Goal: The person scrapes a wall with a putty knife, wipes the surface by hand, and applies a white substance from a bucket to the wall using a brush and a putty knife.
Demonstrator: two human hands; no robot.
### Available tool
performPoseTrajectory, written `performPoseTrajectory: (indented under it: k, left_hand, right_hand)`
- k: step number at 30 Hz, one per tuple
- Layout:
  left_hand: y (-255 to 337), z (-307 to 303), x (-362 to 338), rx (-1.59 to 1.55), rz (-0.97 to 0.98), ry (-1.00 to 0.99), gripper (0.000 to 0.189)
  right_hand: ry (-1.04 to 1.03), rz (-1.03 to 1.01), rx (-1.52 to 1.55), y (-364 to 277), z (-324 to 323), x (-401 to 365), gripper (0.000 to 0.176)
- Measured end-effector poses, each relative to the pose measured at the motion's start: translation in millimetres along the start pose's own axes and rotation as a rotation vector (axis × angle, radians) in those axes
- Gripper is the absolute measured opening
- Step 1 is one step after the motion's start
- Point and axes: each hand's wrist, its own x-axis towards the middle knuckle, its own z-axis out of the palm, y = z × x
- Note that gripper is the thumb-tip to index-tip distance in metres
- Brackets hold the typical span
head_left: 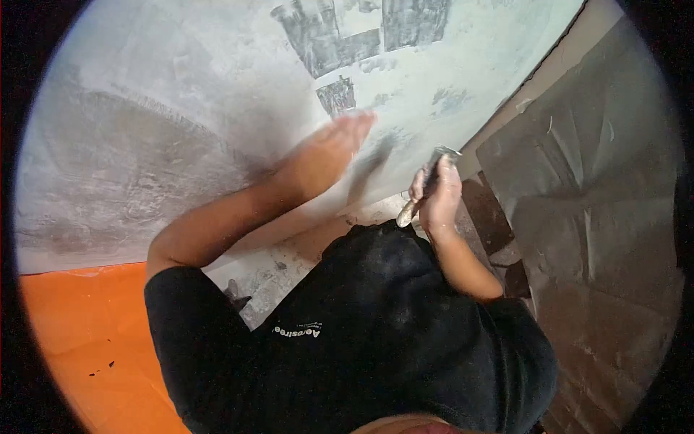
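My left hand [325,155] is stretched out flat, fingers extended and slightly blurred, over the grey-white plastered wall [238,79]. It holds nothing. Close to the wall's lower right part, my right hand [442,195] is wrapped round a putty knife [407,214]. The knife's light handle sticks out below the fingers, and its metal blade shows above them, partly hidden by the hand. White smears mark the fingers of this hand. Dark grey patches [358,47] with fairly straight edges show on the wall above both hands.
An orange surface [94,325] with small dark specks borders the wall at lower left. To the right hangs or lies a creased brown sheet [593,210]. Below the wall, the floor [271,278] is spattered with pale residue. A dark crack-like edge runs along the wall's upper right.
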Motion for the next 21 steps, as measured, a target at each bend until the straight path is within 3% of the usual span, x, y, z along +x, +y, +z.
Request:
performPoseTrajectory:
  k: [2, 6, 8, 9, 11, 12, 14, 15, 16, 18, 20, 21]
  left_hand:
    - [-2, 48, -21, -0.145, 0.388, -0.451, 0.055]
    - [13, 74, -28, -0.531, 0.364, -0.236, 0.036]
    - [30, 44, -3, -1.123, -0.228, -0.156, 0.037]
    - [39, 46, 2, -1.126, -0.223, -0.155, 0.037]
    - [56, 55, 9, -1.628, -0.428, 0.183, 0.021]
    - [62, 61, 11, -1.632, -0.431, 0.184, 0.021]
    - [72, 77, 13, -1.954, -0.393, 0.501, 0.021]
    - [69, 73, 11, -1.995, -0.330, 0.489, 0.042]
    - [69, 69, 11, -1.994, -0.335, 0.500, 0.042]
    - [71, 56, 8, -1.740, -0.660, 0.520, 0.029]
    - [67, 69, 2, -1.907, -0.638, 0.523, 0.030]
    - [64, 64, 0, -1.952, -0.733, 0.454, 0.029]
  right_hand:
    - [-0.120, 0.031, -0.141, 0, 0, 5, 0.036]
    - [-0.297, 0.090, -0.380, -7, 4, 27, 0.033]
    - [-0.348, 0.099, -0.414, -2, 11, 37, 0.031]
    - [-0.349, 0.077, -0.331, 2, 18, 41, 0.031]
    - [-0.348, 0.054, -0.251, 8, 28, 45, 0.032]
    - [-0.349, 0.040, -0.245, 10, 31, 46, 0.030]
    - [-0.366, 0.012, -0.239, 16, 37, 50, 0.028]
    - [-0.381, 0.020, -0.224, 21, 39, 51, 0.029]
    - [-0.386, 0.029, -0.289, 24, 39, 49, 0.030]
    - [-0.428, 0.153, -0.250, 23, 43, 39, 0.030]
    - [-0.464, 0.174, -0.258, 21, 49, 27, 0.029]
    - [-0.492, 0.189, -0.263, 21, 49, 24, 0.029]
